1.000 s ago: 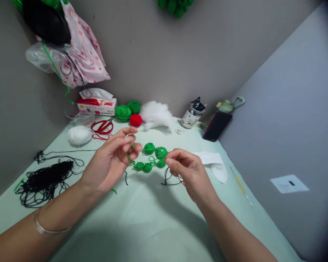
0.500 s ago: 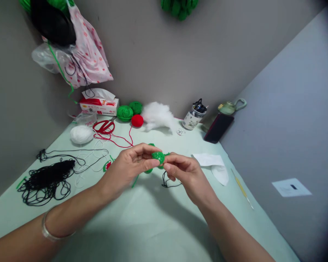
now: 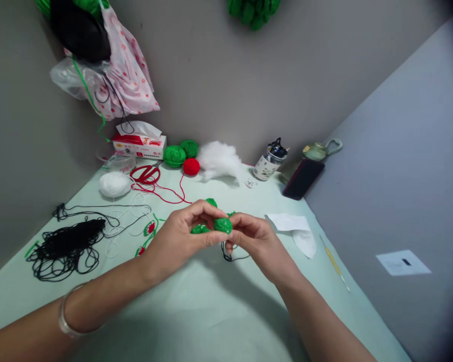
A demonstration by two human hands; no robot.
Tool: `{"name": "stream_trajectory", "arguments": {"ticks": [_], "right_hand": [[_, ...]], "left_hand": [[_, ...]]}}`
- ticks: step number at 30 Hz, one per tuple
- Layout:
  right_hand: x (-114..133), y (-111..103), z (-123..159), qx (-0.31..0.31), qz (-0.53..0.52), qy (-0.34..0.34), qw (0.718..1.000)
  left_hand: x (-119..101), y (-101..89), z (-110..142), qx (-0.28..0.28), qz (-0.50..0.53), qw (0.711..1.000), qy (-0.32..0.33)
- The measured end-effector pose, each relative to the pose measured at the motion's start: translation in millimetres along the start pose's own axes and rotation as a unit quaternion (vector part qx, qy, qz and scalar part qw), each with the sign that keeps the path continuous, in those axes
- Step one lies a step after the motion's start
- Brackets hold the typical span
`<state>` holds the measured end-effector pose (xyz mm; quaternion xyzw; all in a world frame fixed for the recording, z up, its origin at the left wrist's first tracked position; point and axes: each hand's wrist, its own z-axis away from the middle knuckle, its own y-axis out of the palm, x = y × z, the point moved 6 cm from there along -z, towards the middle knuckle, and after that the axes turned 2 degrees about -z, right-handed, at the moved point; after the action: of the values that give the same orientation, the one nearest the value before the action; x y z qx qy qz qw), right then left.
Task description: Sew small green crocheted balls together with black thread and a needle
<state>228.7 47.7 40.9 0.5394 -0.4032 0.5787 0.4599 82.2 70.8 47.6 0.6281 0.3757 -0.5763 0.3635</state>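
Above the middle of the table, my left hand (image 3: 189, 226) pinches a small green crocheted ball (image 3: 223, 225) between thumb and fingers. My right hand (image 3: 251, 234) closes on the right side of the same piece, its thumb and index fingertips touching it. More green crocheted pieces (image 3: 200, 229) show behind my left fingers, partly hidden. Thin black yarn (image 3: 230, 257) loops on the table beneath my right fingers. Left of my left hand lie two small red and green crocheted pieces (image 3: 149, 228) trimmed with white.
Black yarn (image 3: 68, 246) and a white yarn ball (image 3: 114, 185) lie left. Red-handled scissors (image 3: 145, 174), green yarn balls (image 3: 174, 156), a red ball (image 3: 191, 166) and white stuffing (image 3: 219, 163) sit behind. Rightward are a pen jar (image 3: 266, 167), phone (image 3: 304, 178), white paper (image 3: 290, 222) and crochet hook (image 3: 332, 259).
The green ball has come slightly lower and turned in my fingers. My left fingers are lifted a little, showing more of the green pieces behind. The view has shifted slightly.
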Motion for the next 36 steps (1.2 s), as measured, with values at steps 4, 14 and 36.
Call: {"name": "stream_trajectory", "arguments": {"ticks": [4,14,36], "right_hand": [[4,1,1,0.011,0.015,0.011,1.000],[2,-5,-1,0.004,0.036,-0.040,0.999],[3,-3,3,0.037,-0.059,0.006,0.998]], "left_hand": [[-1,0.7,1,-0.002,-0.034,0.999,0.019],[1,2.7,0,0.017,-0.006,1.000,0.014],[9,3.8,-2,0.019,-0.035,0.998,0.042]]}}
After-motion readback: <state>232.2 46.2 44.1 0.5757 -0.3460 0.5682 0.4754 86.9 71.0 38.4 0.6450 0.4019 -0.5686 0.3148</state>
